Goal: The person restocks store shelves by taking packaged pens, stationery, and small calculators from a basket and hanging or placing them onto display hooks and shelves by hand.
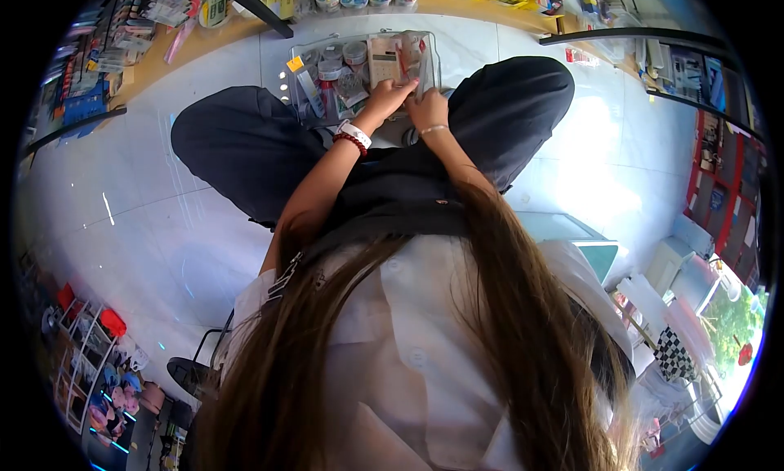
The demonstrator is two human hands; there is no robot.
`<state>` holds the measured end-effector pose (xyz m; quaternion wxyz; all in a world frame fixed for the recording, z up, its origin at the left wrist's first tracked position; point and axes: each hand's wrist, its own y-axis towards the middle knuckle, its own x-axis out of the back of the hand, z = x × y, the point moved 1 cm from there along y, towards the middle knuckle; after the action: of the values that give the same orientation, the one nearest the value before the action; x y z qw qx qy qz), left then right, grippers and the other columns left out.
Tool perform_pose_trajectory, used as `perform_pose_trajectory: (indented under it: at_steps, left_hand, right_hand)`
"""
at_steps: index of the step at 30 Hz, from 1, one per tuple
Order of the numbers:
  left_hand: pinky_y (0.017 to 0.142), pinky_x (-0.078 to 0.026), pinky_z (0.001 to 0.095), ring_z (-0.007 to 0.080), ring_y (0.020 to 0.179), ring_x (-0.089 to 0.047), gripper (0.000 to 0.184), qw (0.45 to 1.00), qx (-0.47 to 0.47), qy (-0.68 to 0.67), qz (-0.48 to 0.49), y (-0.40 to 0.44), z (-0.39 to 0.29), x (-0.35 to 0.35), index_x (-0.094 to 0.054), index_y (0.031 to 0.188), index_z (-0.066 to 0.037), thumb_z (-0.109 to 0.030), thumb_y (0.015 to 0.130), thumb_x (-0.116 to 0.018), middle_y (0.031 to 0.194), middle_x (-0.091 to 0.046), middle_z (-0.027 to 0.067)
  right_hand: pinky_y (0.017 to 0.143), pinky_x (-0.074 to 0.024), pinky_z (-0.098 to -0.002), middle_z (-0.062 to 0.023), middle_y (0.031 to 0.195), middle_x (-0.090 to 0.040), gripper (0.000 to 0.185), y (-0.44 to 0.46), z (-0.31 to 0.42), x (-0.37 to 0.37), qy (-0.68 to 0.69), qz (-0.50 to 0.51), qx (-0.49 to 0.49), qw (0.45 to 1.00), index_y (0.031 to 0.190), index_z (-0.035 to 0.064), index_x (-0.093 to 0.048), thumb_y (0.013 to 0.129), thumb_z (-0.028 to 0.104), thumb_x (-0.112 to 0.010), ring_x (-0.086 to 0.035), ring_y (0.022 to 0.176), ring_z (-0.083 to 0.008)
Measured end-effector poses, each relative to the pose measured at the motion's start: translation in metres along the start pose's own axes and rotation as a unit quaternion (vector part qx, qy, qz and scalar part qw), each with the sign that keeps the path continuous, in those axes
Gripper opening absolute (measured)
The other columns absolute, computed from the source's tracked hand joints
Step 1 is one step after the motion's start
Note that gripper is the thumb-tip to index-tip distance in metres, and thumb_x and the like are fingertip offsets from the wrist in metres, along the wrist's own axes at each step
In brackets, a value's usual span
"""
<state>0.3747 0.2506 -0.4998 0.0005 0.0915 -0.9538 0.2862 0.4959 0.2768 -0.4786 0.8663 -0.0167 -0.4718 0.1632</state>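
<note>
A clear bin [296, 45] full of small goods stands on the floor between the knees. In it are round lidded tubs [355, 52], a beige calculator-like item [383, 59] and a clear plastic packet [414, 53] with red marks. My left hand [389, 97], with a white band and red beads at the wrist, reaches over the bin's near side, fingers closed at the lower end of the packet. Beside it my right hand [427, 109] is closed too, nearly touching the left. What the fingers pinch is too small to make out.
Low shelves [457, 10] with tubs and yellow boxes curve along the front. Dark shelf posts [255, 10] stand at both sides. A red rack [723, 177] is at the right, a white wire rack [82, 361] at the lower left. White tiles [147, 226] surround the legs.
</note>
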Motion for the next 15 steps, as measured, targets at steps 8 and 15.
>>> perform_pose_trajectory:
  at_steps: [8,15]
  left_hand:
    - [0.089,-0.047,0.0349,0.0279,0.103,-0.058,0.03,0.932,-0.015,-0.319,0.169,-0.031,-0.036,0.003,-0.047,0.112,0.009,-0.011,0.089,-0.049,0.109,-0.058,0.0193]
    - [0.098,-0.038,0.0342,0.0263,0.117,-0.048,0.04,0.876,-0.07,-0.407,0.25,-0.064,-0.072,0.03,-0.043,0.122,0.009,-0.013,0.089,-0.048,0.122,-0.051,0.019]
  right_hand:
    - [0.052,-0.0483,-0.0414,-0.0142,0.066,-0.06,0.037,-0.059,0.041,0.046,0.093,0.003,0.095,0.991,0.095,0.0008,-0.046,0.075,0.025,-0.066,-0.061,0.059,-0.0324]
    - [0.057,-0.0514,-0.0271,-0.0109,0.082,-0.063,0.044,-0.046,0.032,0.065,0.428,0.166,-0.101,0.883,0.109,-0.0041,-0.047,0.079,0.019,-0.069,-0.063,0.07,-0.0157]
